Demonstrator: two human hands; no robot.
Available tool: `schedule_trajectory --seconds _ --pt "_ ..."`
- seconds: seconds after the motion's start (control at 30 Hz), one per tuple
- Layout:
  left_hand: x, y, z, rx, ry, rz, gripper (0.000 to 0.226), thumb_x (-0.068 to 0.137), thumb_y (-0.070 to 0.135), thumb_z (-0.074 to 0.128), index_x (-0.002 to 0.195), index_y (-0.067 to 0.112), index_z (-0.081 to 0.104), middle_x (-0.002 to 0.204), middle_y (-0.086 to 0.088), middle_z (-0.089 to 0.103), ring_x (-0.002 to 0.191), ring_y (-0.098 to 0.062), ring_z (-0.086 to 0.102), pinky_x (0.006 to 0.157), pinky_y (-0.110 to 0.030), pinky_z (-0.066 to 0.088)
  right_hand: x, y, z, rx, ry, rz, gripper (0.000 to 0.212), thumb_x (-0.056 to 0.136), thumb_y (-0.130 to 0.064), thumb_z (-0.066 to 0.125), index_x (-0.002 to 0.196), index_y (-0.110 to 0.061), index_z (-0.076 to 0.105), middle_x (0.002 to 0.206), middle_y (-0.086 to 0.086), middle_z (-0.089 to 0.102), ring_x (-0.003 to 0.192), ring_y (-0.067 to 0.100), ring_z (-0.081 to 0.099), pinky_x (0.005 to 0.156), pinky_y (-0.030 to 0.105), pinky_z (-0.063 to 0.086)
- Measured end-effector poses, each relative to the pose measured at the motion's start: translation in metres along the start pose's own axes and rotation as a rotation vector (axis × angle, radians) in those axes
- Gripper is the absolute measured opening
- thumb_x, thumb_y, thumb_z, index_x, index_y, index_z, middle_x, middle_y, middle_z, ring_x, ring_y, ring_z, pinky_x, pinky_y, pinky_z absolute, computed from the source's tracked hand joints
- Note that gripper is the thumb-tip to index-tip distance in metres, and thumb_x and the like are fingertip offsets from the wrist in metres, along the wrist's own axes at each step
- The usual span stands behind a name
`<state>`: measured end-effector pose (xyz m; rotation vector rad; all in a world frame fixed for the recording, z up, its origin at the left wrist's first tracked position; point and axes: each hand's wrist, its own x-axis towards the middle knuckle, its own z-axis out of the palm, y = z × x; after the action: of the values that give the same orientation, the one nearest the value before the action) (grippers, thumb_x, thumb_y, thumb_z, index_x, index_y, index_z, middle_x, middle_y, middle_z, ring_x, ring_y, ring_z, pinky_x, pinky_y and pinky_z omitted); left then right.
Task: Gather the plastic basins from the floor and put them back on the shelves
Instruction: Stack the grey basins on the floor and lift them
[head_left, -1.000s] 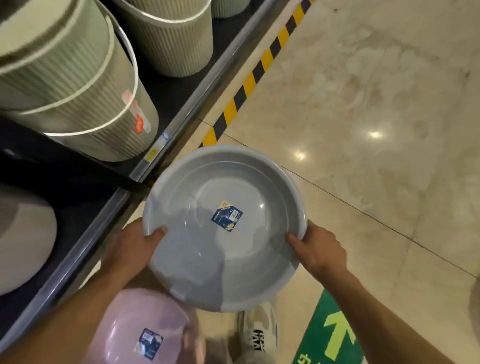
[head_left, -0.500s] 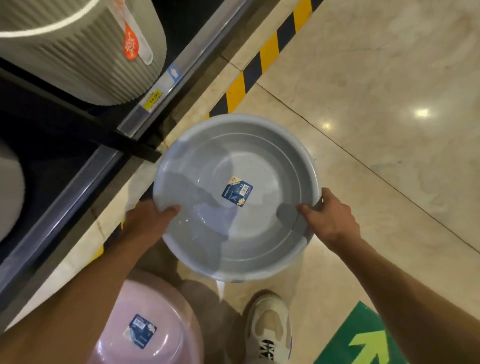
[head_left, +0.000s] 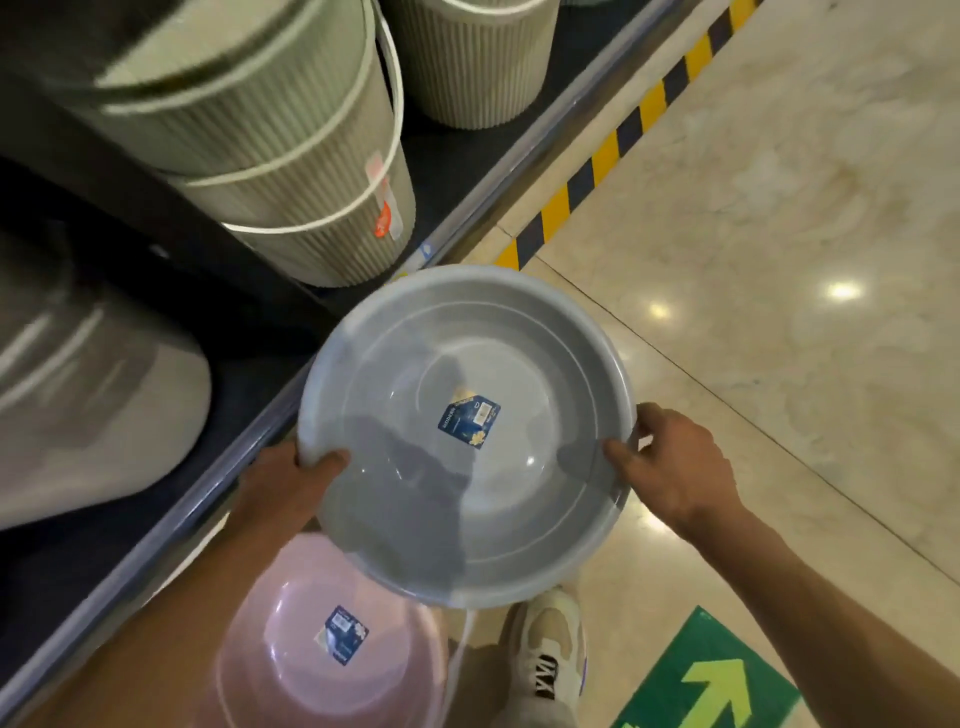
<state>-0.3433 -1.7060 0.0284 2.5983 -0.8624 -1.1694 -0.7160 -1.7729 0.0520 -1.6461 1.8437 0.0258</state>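
Observation:
I hold a round grey plastic basin (head_left: 405, 509) with a blue label inside, level, in front of me beside the shelf edge. My left hand (head_left: 283, 486) grips its left rim, thumb inside. My right hand (head_left: 675, 467) grips the right rim, thumb inside. Below it a pink basin (head_left: 311, 670) with the same blue label sits on the floor next to my foot, partly hidden by my left forearm. The dark shelf (head_left: 467, 171) runs along the left.
Ribbed beige buckets (head_left: 291, 171) with white handles stand on the shelf, and a large pale tub (head_left: 88, 415) lies on a lower level at left. Yellow-black hazard tape (head_left: 613, 150) edges the marble floor. A green arrow sticker (head_left: 711, 680) is at my right; my shoe (head_left: 550, 649) is below the basin.
The view has tilted back up toward the shelf, so the buckets and pale tub fill more of the left. Both hands keep the same grip on the grey basin.

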Motion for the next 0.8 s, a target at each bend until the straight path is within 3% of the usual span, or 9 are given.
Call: schedule_trajectory --seconds 0.17,0.27,0.4,0.5,0.57,0.63,0.73,0.8 --pt "-0.056 -0.053 -0.07 0.141 0.092 0.011 0.061 0.068 0.06 0.071 0.096 0.007 0.076 0.077 -0.004 0.065 0.071 -0.023 0.057 0.067 -0.031 0.042 -0.062 -0.06 -0.005 -0.074 0.01 -0.146 0.036 0.076 -0.057 0.047 0.094 -0.027 0.057 0.088 -0.004 0.056 0.071 0.022 0.056 0.055 0.031 0.036" --pt "-0.094 -0.107 -0.1 0.088 0.08 -0.011 0.043 0.08 0.045 0.077 0.104 0.011 0.075 0.079 0.0 0.068 0.075 -0.023 0.065 0.068 -0.035 0.049 -0.108 -0.09 0.012 -0.105 -0.045 -0.177 0.032 0.081 -0.053 0.051 0.094 -0.025 0.057 0.087 -0.002 0.055 0.071 0.024 0.054 0.057 0.033 0.038" --pt "-0.123 -0.183 -0.116 -0.074 -0.013 -0.079 0.05 0.068 0.052 0.072 0.101 0.016 0.076 0.088 -0.001 0.079 0.084 -0.024 0.074 0.084 -0.049 0.059 -0.158 -0.109 0.056 -0.164 -0.136 -0.181 0.027 0.085 -0.052 0.05 0.089 -0.025 0.049 0.082 -0.002 0.051 0.071 0.026 0.049 0.059 0.034 0.035" --pt "-0.131 -0.233 -0.109 0.107 0.007 -0.157 0.06 0.066 0.066 0.061 0.095 0.016 0.076 0.088 -0.005 0.077 0.085 -0.029 0.069 0.078 -0.04 0.055 -0.182 -0.106 0.102 -0.173 -0.192 -0.161 0.026 0.089 -0.05 0.049 0.088 -0.025 0.045 0.087 -0.001 0.053 0.074 0.028 0.053 0.062 0.035 0.038" --pt "-0.133 -0.263 -0.094 0.211 0.0 -0.161 0.056 0.074 0.066 0.061 0.097 0.017 0.075 0.098 -0.01 0.076 0.091 -0.031 0.065 0.079 -0.038 0.049 -0.19 -0.103 0.133 -0.188 -0.195 -0.15 0.023 0.093 -0.048 0.047 0.09 -0.026 0.041 0.091 -0.001 0.053 0.078 0.03 0.056 0.063 0.035 0.037" --pt "-0.129 -0.288 -0.078 0.262 -0.017 -0.173 0.046 0.084 0.06 0.063 0.101 0.018 0.071 0.111 -0.014 0.073 0.103 -0.033 0.062 0.085 -0.038 0.047 -0.194 -0.1 0.163 -0.211 -0.179 -0.14 0.021 0.095 -0.045 0.046 0.094 -0.024 0.042 0.095 0.002 0.056 0.077 0.03 0.055 0.063 0.034 0.036" --pt "-0.118 -0.324 -0.057 0.335 -0.057 -0.255 0.065 0.083 0.071 0.051 0.119 0.019 0.068 0.124 -0.012 0.067 0.115 -0.036 0.06 0.095 -0.043 0.049 -0.195 -0.096 0.203 -0.253 -0.176 -0.127 0.025 0.097 -0.041 0.044 0.108 -0.019 0.049 0.096 0.003 0.057 0.071 0.026 0.046 0.061 0.033 0.036" --pt "-0.112 -0.34 -0.045 0.345 -0.059 -0.278 0.065 0.083 0.072 0.045 0.121 0.024 0.065 0.129 -0.01 0.065 0.12 -0.035 0.057 0.099 -0.044 0.047 -0.192 -0.091 0.225 -0.268 -0.194 -0.121 0.027 0.098 -0.038 0.042 0.114 -0.018 0.049 0.091 0.003 0.055 0.07 0.026 0.047 0.06 0.034 0.037"
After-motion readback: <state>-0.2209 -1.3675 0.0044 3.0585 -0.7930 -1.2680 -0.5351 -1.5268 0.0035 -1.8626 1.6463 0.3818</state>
